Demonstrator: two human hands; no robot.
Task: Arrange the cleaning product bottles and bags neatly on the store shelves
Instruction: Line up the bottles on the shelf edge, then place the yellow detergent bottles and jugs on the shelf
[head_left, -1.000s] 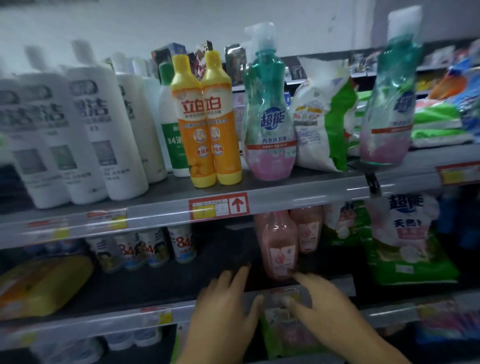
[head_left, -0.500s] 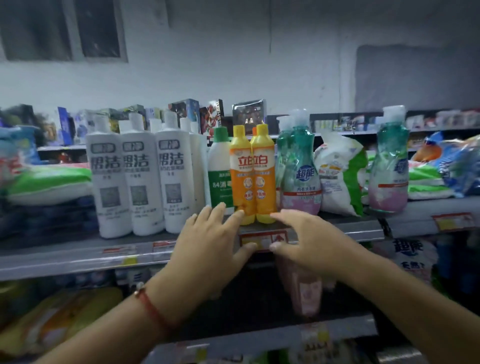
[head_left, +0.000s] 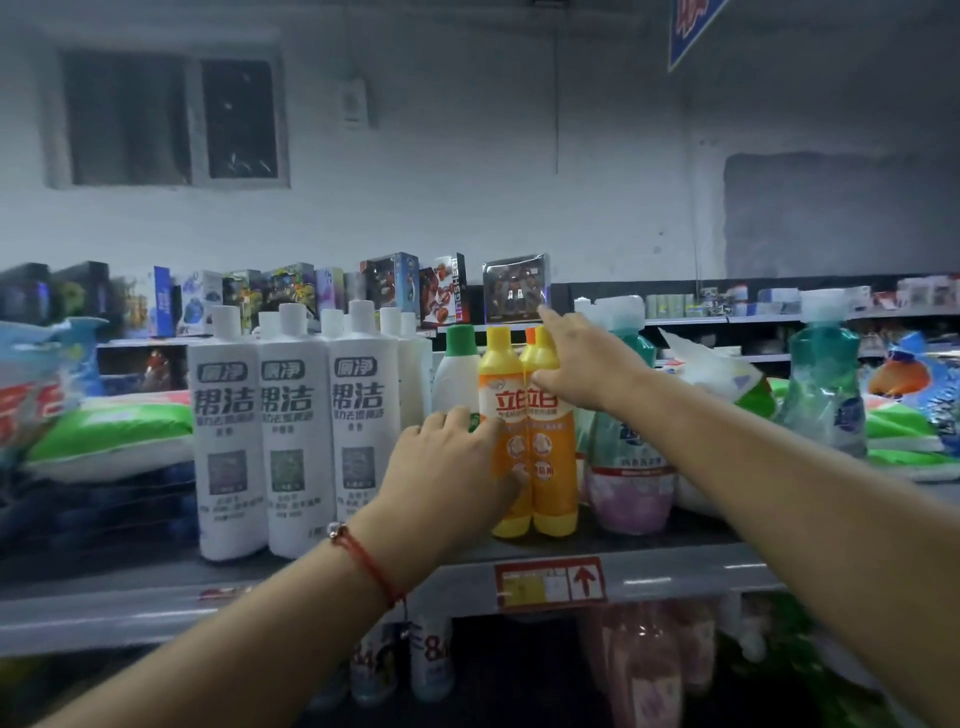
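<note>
**Now squaring up the yellow bottles**

Right now you are working the pair of yellow bottles (head_left: 530, 431) that stand upright and side by side at the front of the upper shelf (head_left: 675, 577), just above the red price tag (head_left: 550, 582). Your left hand (head_left: 457, 467) sits low against the left bottle, its fingers (head_left: 447, 415) bent over the front of the green-capped white bottle (head_left: 457, 374) behind, thumb across the orange label — it touches and steadies, though whether it truly grips I cannot tell. Your right hand (head_left: 582, 364) lies on the shoulder of the right bottle with the forefinger stretched straight and the thumb on the label; it is spread, not closed round anything.

So the step in hand looks like alignment of this pair, not a lift. To the left stand three tall white bottles (head_left: 291, 447) in a tidy row; to the right a teal pump bottle (head_left: 628, 467) touches the pair, with a white and green bag (head_left: 727, 384) slumped behind it and a second teal bottle (head_left: 826, 400) well apart.

The next move, as I judge it, calls for a gentle two-sided nudge — keep the bottles upright and labels forward, and close the gap toward the white row without tipping the pump bottle. The leaning bag probably wants attention after.
</note>
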